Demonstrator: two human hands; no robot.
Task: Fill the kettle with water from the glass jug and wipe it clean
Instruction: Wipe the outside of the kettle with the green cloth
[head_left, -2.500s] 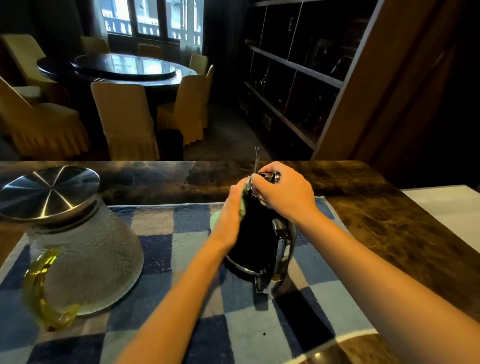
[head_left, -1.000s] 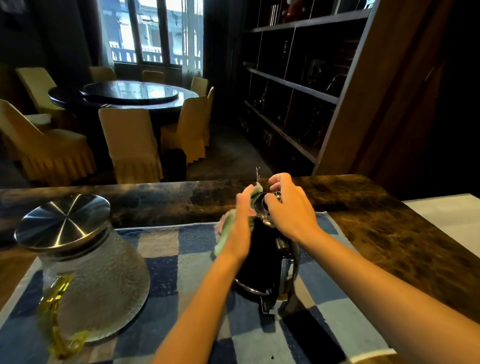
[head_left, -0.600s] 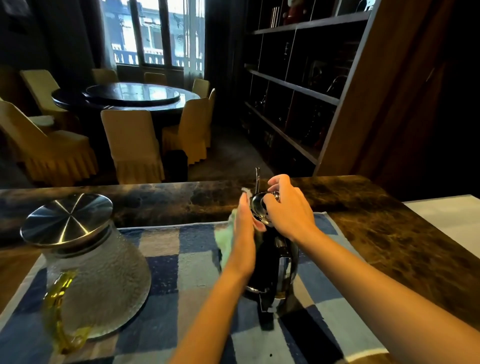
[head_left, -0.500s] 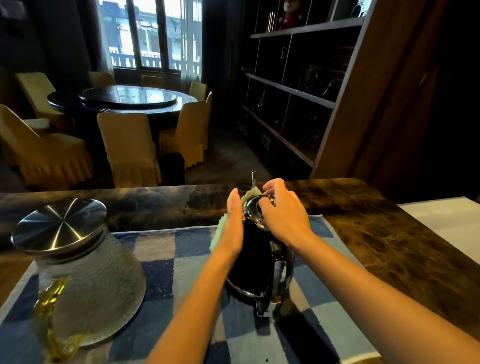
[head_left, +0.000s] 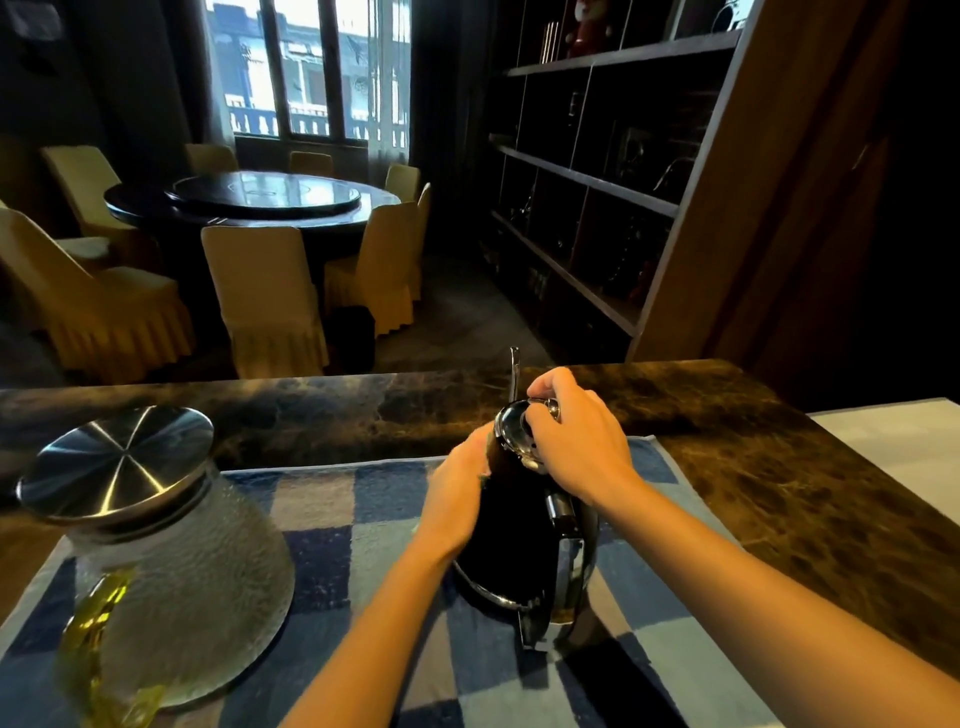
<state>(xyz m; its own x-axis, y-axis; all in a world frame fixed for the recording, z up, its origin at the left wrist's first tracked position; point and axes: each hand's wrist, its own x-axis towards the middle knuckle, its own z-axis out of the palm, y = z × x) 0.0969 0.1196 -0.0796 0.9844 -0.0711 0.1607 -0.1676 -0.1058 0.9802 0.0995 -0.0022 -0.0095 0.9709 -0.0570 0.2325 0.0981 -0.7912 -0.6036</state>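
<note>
The glass jug, with its steel lid on, stands at the near left of the checked mat. A stretch of bare mat lies between it and the kettle. The left hand reaches forward with its palm against the kettle's left flank. It is blurred and its fingertips are hidden, so I cannot tell whether it grips anything. The black kettle stands upright on the mat, right of centre, with its handle toward the near side. The right hand arches over the top, its fingers curled round the kettle's lid. The mat's right edge runs just beside the kettle, with open marble counter beyond it. The counter's far edge is near.
</note>
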